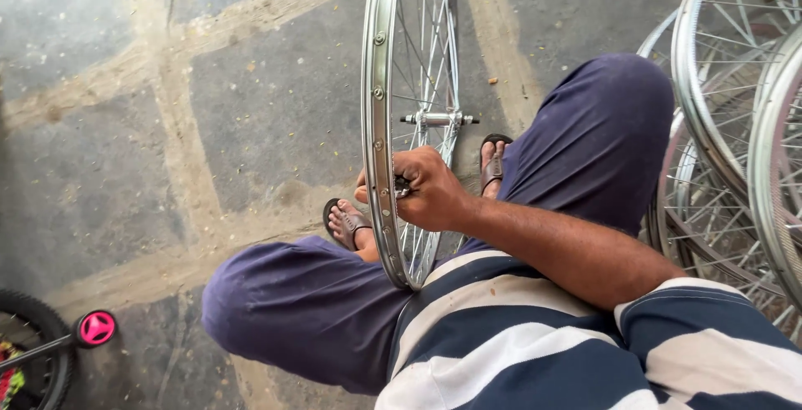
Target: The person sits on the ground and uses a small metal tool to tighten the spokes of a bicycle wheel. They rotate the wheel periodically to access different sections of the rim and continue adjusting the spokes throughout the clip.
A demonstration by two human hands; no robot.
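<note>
The right hand (pixel 428 189) is clenched around a small dark tool (pixel 403 185) pressed against the inner side of a silver bicycle wheel rim (pixel 373 118), which stands upright between the person's knees. The left hand is hidden behind the rim; only a bit of thumb (pixel 361 186) shows at the rim's far edge, so its grasp cannot be told. Just above the grip, the wheel's hub and axle (pixel 438 118) sit among thin spokes (pixel 420 59) that fan out around the fist. Below the grip, the rim's bottom curve rests close against the striped shirt (pixel 501 326). Just beyond the knuckles, two feet in brown sandals (pixel 347 225) flank the wheel. Well off to the right of the forearm, a stack of bare silver wheels (pixel 735 126) leans together. Far down to the left of the grip, a small black tyre with a pink axle cap (pixel 96 327) pokes into view. The floor (pixel 167 109) is grey stone slabs with pale, dusty joints.
</note>
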